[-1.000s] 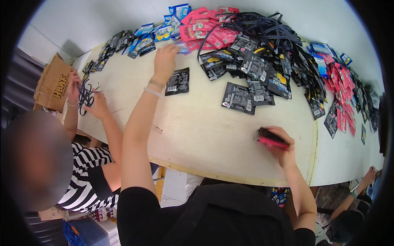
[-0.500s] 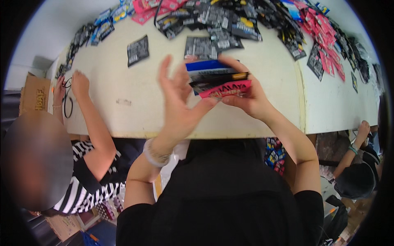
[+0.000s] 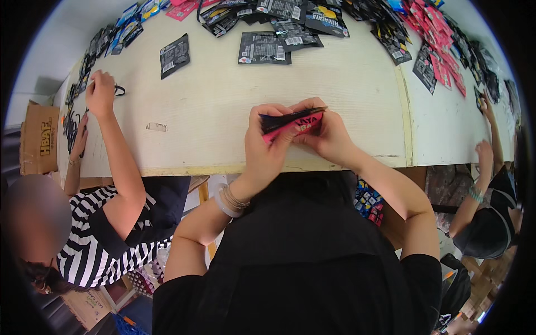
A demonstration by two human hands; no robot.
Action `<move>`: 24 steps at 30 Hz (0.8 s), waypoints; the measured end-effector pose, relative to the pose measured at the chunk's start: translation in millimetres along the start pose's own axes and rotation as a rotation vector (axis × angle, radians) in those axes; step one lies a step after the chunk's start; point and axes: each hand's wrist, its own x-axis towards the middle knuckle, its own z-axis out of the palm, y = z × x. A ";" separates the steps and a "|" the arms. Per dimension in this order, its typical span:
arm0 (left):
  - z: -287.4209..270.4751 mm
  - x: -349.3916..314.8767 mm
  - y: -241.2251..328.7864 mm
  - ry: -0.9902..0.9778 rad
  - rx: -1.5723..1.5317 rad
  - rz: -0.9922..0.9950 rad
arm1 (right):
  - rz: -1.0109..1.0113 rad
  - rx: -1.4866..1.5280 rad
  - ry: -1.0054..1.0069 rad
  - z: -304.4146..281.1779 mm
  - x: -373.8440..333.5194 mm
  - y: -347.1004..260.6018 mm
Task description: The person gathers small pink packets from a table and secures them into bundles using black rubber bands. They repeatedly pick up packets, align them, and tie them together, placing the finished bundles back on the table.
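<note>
Between my two hands, just above the near part of the white table (image 3: 346, 131), is a small stack of flat packets (image 3: 293, 124), a pink one facing me with black ones behind it. My left hand (image 3: 265, 142) grips the stack's left end, thumb across the pink front. At the other end my right hand (image 3: 335, 137) has its fingers wrapped round the packets. A dark blue edge shows at the back left of the stack. Beyond my hands, a black packet (image 3: 264, 48) lies face down at the edge of the pile, and another black packet (image 3: 175, 56) lies alone to its left.
Heaped black packets (image 3: 329, 22) line the table's far side, with pink packets (image 3: 430, 28) at the right. A co-worker in a striped shirt (image 3: 100, 245) works at the left beside a cardboard box (image 3: 40, 137). Another person's hand (image 3: 484, 153) is at the far right.
My left hand has closed onto the packets, and both hands have come lower and nearer, squeezing the stack together. The co-worker's hand at the left has moved; another hand now reaches packets at the right.
</note>
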 end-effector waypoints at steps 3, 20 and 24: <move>-13.2 13.4 37.1 -0.128 0.095 -0.296 | 0.093 -0.049 -0.142 -12.8 7.7 -16.9; 16.0 27.1 22.3 -0.475 1.322 0.391 | -0.136 -0.663 0.130 -33.7 -4.3 -17.0; 28.7 21.8 7.9 -0.428 1.432 0.338 | -0.313 -0.560 0.472 10.4 -17.4 12.9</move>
